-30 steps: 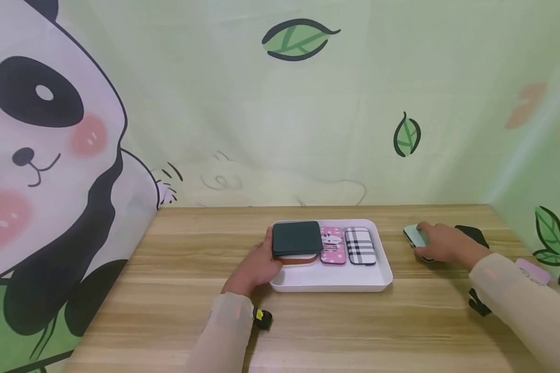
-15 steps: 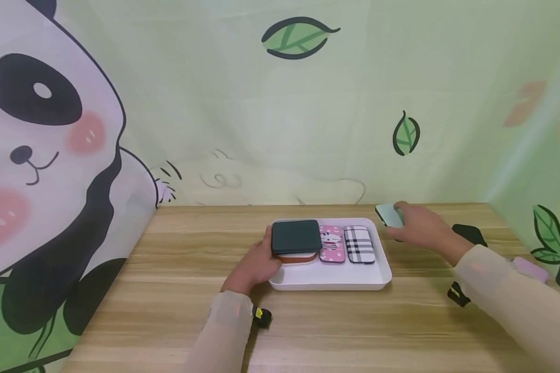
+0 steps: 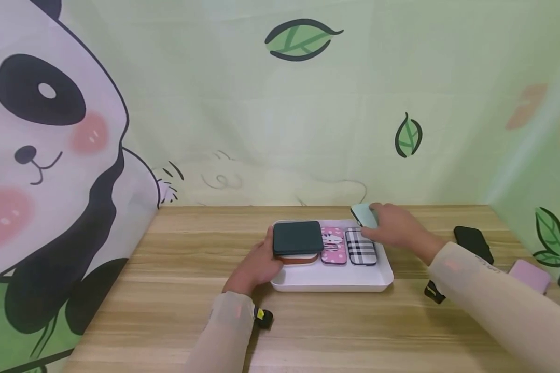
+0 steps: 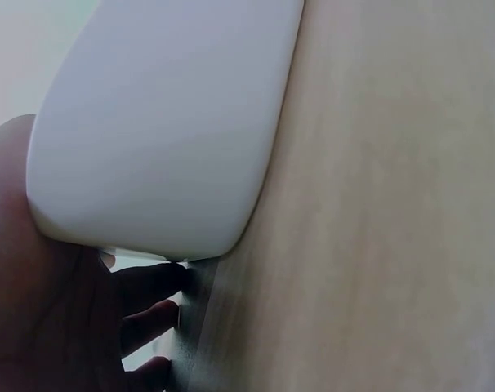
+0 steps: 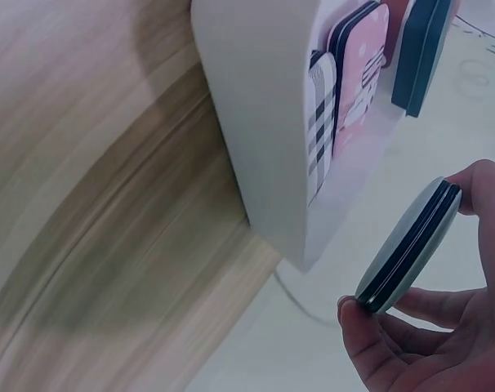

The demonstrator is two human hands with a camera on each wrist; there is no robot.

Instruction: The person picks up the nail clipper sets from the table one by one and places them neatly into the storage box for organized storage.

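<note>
My right hand point(image 3: 396, 225) pinches a flat pale-green case point(image 3: 365, 215) with rounded corners by its edges, above the far right part of the white tray point(image 3: 331, 280). The right wrist view shows the case's dark edge band point(image 5: 407, 249) between thumb and fingers. At the tray's left end, my left hand point(image 3: 256, 264) grips the corner; in the left wrist view its fingers point(image 4: 153, 327) curl by the end wall. Inside the tray stand a black-and-white plaid case point(image 3: 361, 248), a pink case with a cat print point(image 3: 333, 247), and a dark green case point(image 3: 297, 237) on top of a brown-and-white one point(image 3: 298, 259).
To the right on the wooden table point(image 3: 336, 331) lie a black case point(image 3: 473, 243) and a pink-lilac one point(image 3: 531, 276). A green cloth backdrop with a panda print point(image 3: 51, 155) rises behind the table's far edge.
My right hand has lifted the pale-green case off the table at right and carried it left, over the tray. My left hand stays at the tray's left end.
</note>
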